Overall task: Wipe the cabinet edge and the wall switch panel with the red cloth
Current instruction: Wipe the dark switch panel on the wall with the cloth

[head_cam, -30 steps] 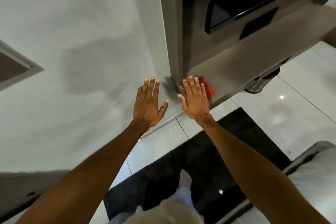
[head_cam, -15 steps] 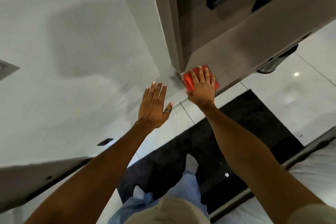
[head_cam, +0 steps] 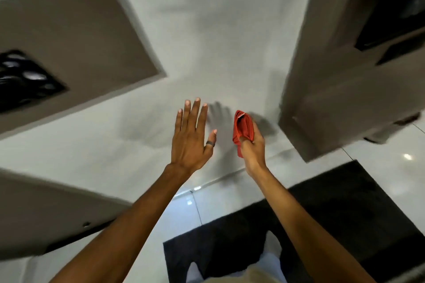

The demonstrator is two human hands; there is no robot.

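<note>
My right hand [head_cam: 253, 145] grips the folded red cloth [head_cam: 242, 127] and holds it upright in front of the white wall, away from the cabinet. The grey-brown cabinet [head_cam: 326, 99] stands at the right, its lower left edge near the floor. My left hand [head_cam: 192, 135] is spread flat, fingers apart, near the wall, with a dark ring on the thumb. On the left a taupe wall panel [head_cam: 80, 37] carries a black glossy switch panel [head_cam: 23, 78], blurred by motion.
A dark screen [head_cam: 395, 7] is set in the cabinet front at the upper right. A black mat [head_cam: 345, 213] lies on the glossy white floor tiles [head_cam: 391, 156] under my feet. A second taupe surface [head_cam: 46, 213] juts in at the lower left.
My right hand has lifted the red cloth off the cabinet's bottom corner and swung left, now holding it bunched upright. The view has panned left, bringing the switch panel in.
</note>
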